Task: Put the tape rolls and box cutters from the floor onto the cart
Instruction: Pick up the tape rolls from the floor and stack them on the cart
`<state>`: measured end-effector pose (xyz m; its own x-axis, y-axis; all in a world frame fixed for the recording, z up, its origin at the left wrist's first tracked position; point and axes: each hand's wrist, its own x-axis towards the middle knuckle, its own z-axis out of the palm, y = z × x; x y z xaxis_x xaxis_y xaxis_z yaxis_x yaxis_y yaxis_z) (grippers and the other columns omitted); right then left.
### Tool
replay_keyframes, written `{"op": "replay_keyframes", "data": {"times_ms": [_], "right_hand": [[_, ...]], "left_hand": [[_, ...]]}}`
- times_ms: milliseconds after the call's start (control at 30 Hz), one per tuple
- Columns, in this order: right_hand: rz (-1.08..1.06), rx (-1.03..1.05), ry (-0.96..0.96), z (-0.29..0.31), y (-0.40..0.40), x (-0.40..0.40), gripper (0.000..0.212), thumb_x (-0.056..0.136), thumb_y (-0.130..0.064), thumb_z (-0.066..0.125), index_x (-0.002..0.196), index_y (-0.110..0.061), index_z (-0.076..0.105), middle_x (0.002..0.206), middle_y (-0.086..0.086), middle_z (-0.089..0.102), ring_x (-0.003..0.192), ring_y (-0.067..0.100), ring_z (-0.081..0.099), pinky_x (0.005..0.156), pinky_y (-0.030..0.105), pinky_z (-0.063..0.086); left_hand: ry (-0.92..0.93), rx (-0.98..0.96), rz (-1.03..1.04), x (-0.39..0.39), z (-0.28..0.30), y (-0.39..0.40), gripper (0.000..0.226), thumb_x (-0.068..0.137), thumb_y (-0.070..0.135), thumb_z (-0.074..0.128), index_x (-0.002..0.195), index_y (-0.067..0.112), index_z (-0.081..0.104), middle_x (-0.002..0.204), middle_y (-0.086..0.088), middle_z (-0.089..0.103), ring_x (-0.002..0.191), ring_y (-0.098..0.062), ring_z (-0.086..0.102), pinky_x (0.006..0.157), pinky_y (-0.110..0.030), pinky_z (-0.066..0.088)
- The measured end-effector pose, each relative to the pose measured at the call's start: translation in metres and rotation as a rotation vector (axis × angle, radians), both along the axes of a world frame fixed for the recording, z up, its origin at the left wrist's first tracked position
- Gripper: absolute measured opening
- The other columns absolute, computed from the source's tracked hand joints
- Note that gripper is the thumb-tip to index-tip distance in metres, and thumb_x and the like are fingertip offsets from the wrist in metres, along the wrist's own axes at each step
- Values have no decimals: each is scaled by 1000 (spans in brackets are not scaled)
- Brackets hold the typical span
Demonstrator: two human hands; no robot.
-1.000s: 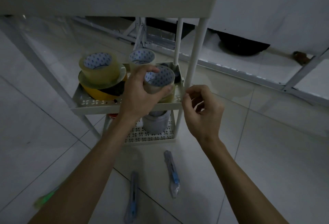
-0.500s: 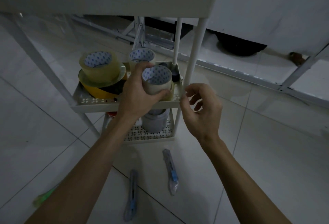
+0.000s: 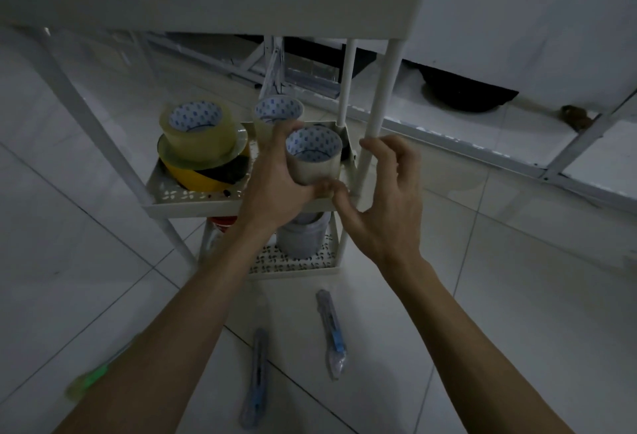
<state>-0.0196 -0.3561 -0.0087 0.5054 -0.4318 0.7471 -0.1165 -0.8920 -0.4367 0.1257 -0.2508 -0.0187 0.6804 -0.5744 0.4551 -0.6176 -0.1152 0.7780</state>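
I hold a clear tape roll (image 3: pixel 314 157) in my left hand (image 3: pixel 275 182), with my fingers (image 3: pixel 287 130) wrapped round its side. I keep it standing up, hole on top, right over the front right corner of the cart's middle shelf (image 3: pixel 193 204), so I think it is about to go down there. I cannot tell if it touches the shelf yet.

My right hand (image 3: pixel 386 199) holds nothing. Its fingers are loose and a little bent, and the top ones touch the cart's white pole (image 3: pixel 381 95), maybe to keep the cart from rolling.

Now I count. Three clear tape rolls: mine, one behind it (image 3: pixel 278 110), and one (image 3: pixel 196 130) stacked on a wide flat roll (image 3: pixel 241 142) that sits on a yellow and black roll (image 3: pixel 206 176). That makes five rolls up here.

Two box cutters lie on the floor by my arms, one nearer (image 3: pixel 255 378) and one further right (image 3: pixel 331 332). They are not picked up yet. Something green (image 3: pixel 90 376) lies on the floor too, but it is too blurry to name.
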Motion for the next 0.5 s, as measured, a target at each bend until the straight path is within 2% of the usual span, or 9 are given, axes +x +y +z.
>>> {"op": "replay_keyframes", "data": {"times_ms": [133, 367, 500], "right_hand": [[34, -25, 16, -3, 2, -5, 60, 87, -32, 75, 137, -4, 57, 135, 18, 50, 119, 21, 52, 87, 41, 56], [72, 22, 47, -5, 3, -8, 63, 88, -32, 72, 142, -6, 53, 140, 16, 46, 120, 20, 53, 84, 41, 59], [64, 24, 47, -5, 3, -7, 64, 86, -30, 72, 141, -5, 54, 139, 17, 46, 120, 21, 53, 84, 41, 58]], "left_hand": [[5, -9, 10, 0, -2, 4, 99, 65, 54, 91, 145, 25, 41, 143, 1, 56, 128, -15, 60, 97, -41, 59], [-26, -54, 4, 1, -1, 5, 93, 69, 39, 95, 143, 15, 45, 137, 8, 53, 127, -13, 59, 98, -34, 58], [-48, -55, 3, 3, -3, 5, 92, 69, 40, 94, 143, 15, 45, 143, 0, 54, 130, -16, 58, 99, -38, 57]]}}
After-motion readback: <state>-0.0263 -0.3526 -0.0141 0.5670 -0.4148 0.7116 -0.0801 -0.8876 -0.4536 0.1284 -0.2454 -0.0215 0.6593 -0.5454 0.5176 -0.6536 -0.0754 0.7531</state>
